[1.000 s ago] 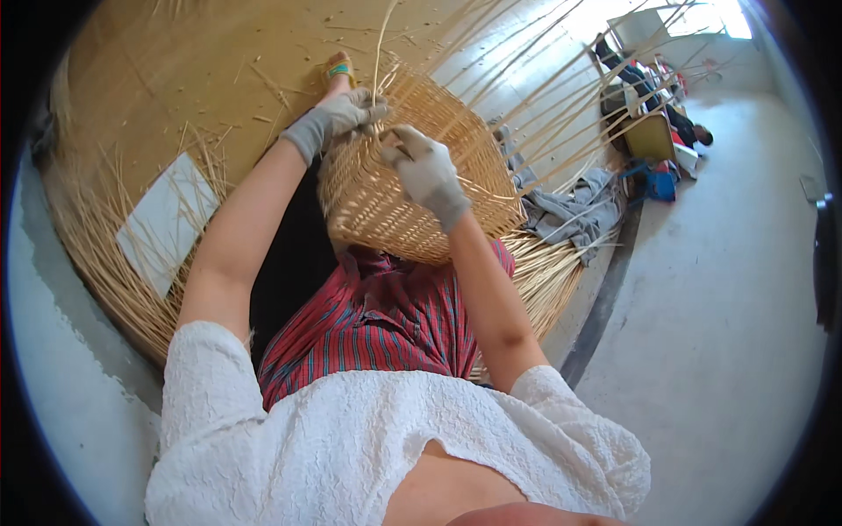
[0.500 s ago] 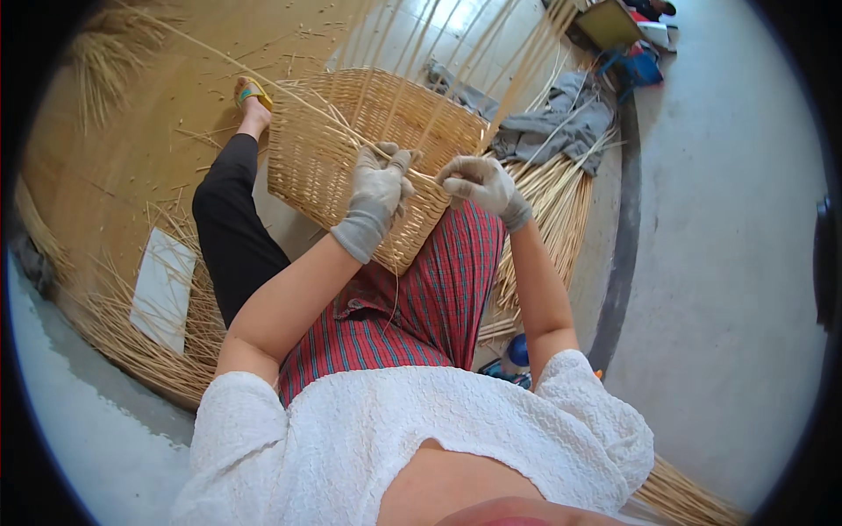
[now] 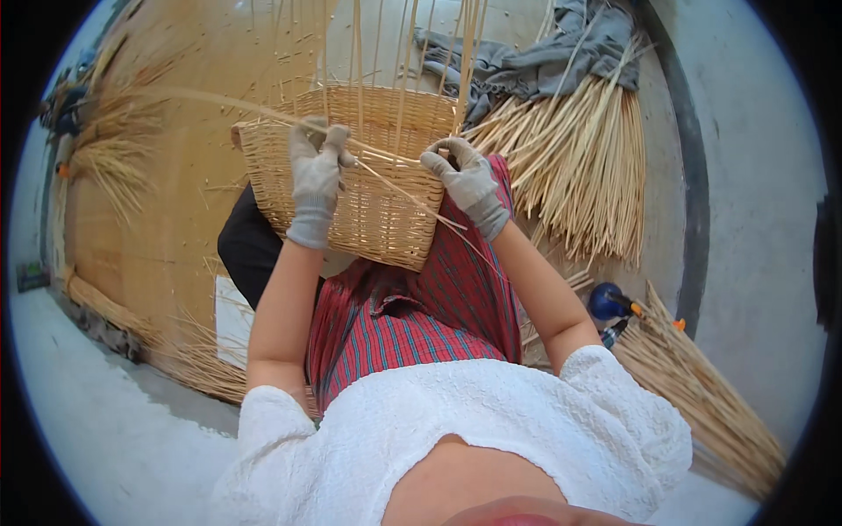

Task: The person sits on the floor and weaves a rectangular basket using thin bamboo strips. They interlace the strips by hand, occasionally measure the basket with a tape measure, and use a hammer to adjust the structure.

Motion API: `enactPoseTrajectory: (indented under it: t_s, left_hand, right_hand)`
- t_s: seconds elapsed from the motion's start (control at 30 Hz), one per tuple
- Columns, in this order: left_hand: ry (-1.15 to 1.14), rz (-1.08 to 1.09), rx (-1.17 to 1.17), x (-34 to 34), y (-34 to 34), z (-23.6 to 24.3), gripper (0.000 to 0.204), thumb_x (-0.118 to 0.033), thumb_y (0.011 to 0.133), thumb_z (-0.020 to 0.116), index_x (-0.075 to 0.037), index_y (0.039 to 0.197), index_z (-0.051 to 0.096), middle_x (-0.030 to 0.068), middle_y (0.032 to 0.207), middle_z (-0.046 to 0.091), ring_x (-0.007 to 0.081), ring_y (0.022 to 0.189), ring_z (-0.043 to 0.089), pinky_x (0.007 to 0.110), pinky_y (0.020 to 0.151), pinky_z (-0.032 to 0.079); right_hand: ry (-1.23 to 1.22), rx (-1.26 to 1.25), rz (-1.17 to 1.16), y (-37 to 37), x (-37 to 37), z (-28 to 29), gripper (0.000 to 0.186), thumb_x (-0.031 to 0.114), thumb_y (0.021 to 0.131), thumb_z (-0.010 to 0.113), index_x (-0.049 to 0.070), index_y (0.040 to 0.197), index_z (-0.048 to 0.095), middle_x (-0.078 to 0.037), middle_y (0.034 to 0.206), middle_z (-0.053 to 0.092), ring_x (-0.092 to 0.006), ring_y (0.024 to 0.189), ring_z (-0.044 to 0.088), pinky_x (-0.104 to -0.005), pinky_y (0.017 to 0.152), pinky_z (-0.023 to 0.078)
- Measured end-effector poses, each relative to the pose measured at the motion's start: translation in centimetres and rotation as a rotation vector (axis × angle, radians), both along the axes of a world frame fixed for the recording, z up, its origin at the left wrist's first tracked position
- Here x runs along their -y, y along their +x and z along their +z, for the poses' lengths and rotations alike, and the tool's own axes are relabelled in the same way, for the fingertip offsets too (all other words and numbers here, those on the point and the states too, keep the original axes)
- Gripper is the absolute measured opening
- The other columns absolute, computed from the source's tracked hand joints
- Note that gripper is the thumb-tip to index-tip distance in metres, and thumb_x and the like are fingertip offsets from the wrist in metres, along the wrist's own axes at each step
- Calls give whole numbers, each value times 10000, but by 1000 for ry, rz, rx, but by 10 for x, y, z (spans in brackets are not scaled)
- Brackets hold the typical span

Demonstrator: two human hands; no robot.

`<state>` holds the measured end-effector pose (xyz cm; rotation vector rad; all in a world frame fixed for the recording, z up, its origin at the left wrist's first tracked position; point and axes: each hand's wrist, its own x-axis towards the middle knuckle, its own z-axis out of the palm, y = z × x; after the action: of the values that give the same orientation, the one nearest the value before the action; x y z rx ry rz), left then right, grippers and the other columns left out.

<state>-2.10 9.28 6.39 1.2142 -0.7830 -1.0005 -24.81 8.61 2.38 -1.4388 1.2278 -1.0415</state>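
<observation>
A woven cane basket (image 3: pixel 377 223) rests on my lap against the red plaid cloth, with long upright stakes (image 3: pixel 403 44) rising from it. My gloved left hand (image 3: pixel 316 162) is closed around a long pale strand (image 3: pixel 228 103) along the front rim, its fingertips slightly blurred. At the right corner, my gloved right hand (image 3: pixel 460 175) pinches the same line of strands, thumb and forefinger curled at the rim. Thinner loose ends (image 3: pixel 399 193) hang diagonally across the basket's front between both hands.
A large cane bundle (image 3: pixel 588 175) and grey cloth (image 3: pixel 570 48) lie at upper right. A blue object (image 3: pixel 603 302) sits beside another bundle (image 3: pixel 702 394) at right. Straw heaps (image 3: pixel 114 167) lie at left, a white board (image 3: pixel 230 320) by my left elbow.
The view has swung round and the basket sits more level. My left hand has shifted left along the rim, away from the right, and loose ends now dangle down the front.
</observation>
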Motion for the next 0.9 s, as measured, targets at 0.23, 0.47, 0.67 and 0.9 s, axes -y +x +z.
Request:
enactPoseTrajectory:
  t_s: [0.23, 0.47, 0.67, 0.9]
  left_hand:
    - [-593, -367, 1350, 108, -60, 49, 565, -134, 931, 659, -209, 1441, 428, 140, 1224, 679, 247, 890, 715, 391, 799, 565]
    - [-77, -380, 634, 89, -40, 40, 450, -209, 999, 601, -136, 1417, 451, 79, 854, 700, 134, 654, 629, 316, 583, 517]
    - [39, -294, -209, -9, 12, -29, 34, -82, 1036, 515, -97, 1064, 529, 130, 964, 731, 87, 512, 544, 253, 431, 445]
    - [14, -225, -210, 1, 2, -45, 108, -43, 1008, 560, -119, 1083, 541, 123, 990, 736, 71, 443, 498, 210, 371, 379]
  right_hand:
    - [-92, -71, -284, 7, -12, -14, 200, 214, 949, 699, 22, 966, 645, -64, 822, 623, -142, 700, 587, -298, 663, 480]
    - [-89, -282, -328, -10, -17, -26, 213, 249, 946, 696, 45, 965, 636, -71, 748, 641, -153, 674, 603, -322, 646, 483]
    - [-16, -313, -242, -11, -12, -8, 205, 243, 927, 709, 58, 988, 645, -76, 777, 652, -199, 676, 620, -338, 653, 499]
    - [258, -383, 2, 57, 18, 43, 442, 200, 954, 597, 99, 1373, 501, -173, 1036, 713, -338, 893, 705, -418, 777, 563]
